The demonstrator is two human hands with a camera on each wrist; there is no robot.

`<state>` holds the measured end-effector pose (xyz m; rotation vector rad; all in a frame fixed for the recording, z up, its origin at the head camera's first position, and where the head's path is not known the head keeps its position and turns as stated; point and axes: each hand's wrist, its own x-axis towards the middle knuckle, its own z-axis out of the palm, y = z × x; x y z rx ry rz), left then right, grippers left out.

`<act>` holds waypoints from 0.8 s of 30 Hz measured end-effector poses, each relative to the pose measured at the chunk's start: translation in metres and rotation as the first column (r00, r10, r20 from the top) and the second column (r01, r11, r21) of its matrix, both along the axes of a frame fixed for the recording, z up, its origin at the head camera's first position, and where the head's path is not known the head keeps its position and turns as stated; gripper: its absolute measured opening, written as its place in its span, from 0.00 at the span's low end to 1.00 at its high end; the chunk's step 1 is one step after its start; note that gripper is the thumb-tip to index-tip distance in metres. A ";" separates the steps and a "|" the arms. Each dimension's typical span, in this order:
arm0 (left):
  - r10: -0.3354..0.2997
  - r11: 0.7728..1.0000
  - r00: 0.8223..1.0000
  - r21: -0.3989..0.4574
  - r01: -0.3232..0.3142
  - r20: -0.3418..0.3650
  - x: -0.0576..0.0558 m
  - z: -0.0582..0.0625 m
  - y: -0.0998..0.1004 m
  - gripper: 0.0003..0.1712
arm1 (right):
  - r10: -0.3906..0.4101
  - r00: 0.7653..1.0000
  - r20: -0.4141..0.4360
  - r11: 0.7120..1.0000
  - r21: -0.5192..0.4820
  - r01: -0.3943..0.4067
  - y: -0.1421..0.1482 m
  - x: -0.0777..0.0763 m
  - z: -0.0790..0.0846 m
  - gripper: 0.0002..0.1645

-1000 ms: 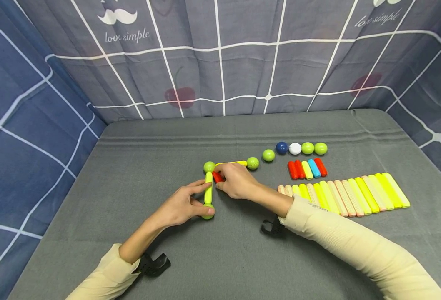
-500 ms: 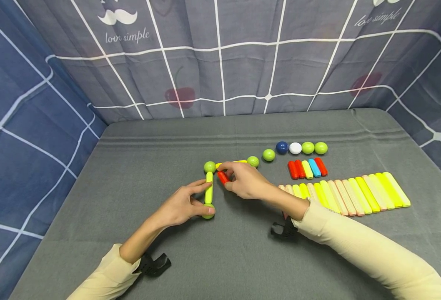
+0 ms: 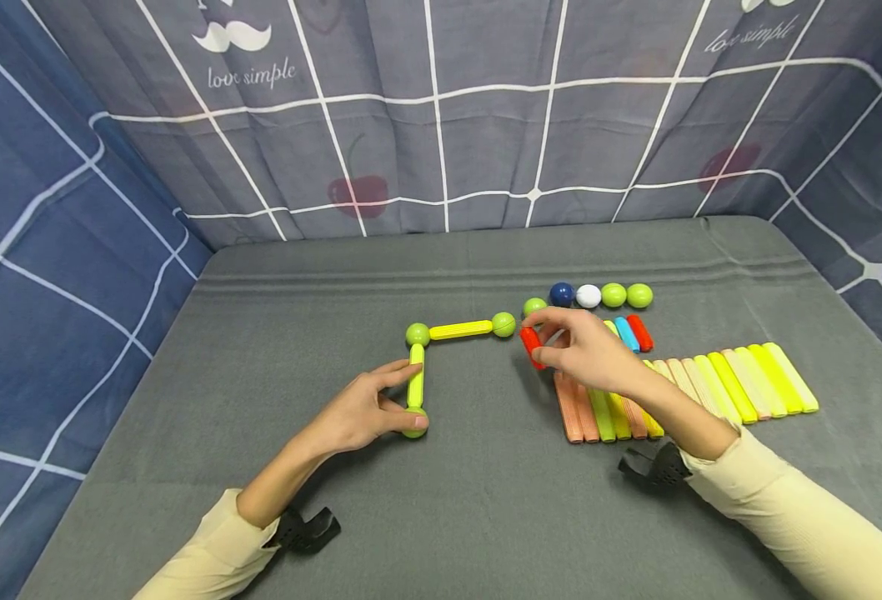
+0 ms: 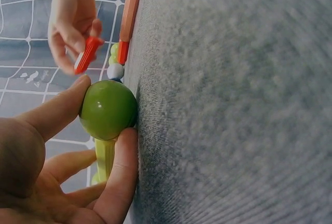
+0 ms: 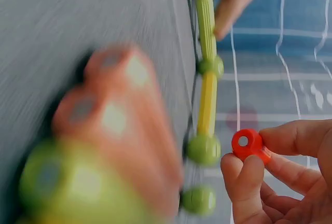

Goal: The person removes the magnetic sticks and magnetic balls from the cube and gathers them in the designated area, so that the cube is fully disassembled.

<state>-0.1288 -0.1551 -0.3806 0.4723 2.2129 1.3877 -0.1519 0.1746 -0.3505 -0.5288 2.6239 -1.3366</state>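
Observation:
My left hand (image 3: pixel 358 412) pinches a green ball (image 4: pixel 107 109) at the near end of a yellow-green rod (image 3: pixel 417 379), a finger lying along the rod. That rod runs up to a green corner ball (image 3: pixel 417 334). From there a yellow rod (image 3: pixel 459 330) extends right to another green ball (image 3: pixel 503 324), making an L on the table. My right hand (image 3: pixel 583 346) pinches a short red rod (image 3: pixel 533 346) between thumb and fingers, just right of that end ball. In the right wrist view the red rod's round end shows a silver disc.
A loose green ball (image 3: pixel 534 309) lies behind my right hand, beside a row with a navy ball (image 3: pixel 562 294), a white ball (image 3: pixel 588 296) and two green ones. Short coloured rods (image 3: pixel 639 332) are partly hidden by that hand. Long rods (image 3: pixel 734 387) line the right.
My right hand has carried the short red rod away from the corner of the L, to the right past the end ball. The yellow rod is now uncovered; my left hand stays put.

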 end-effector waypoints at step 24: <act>0.006 1.000 1.000 0.025 -0.006 0.016 -0.001 -0.001 0.000 0.48 | -0.267 0.960 -0.087 0.907 0.314 0.281 0.139 -0.005 -0.018 0.25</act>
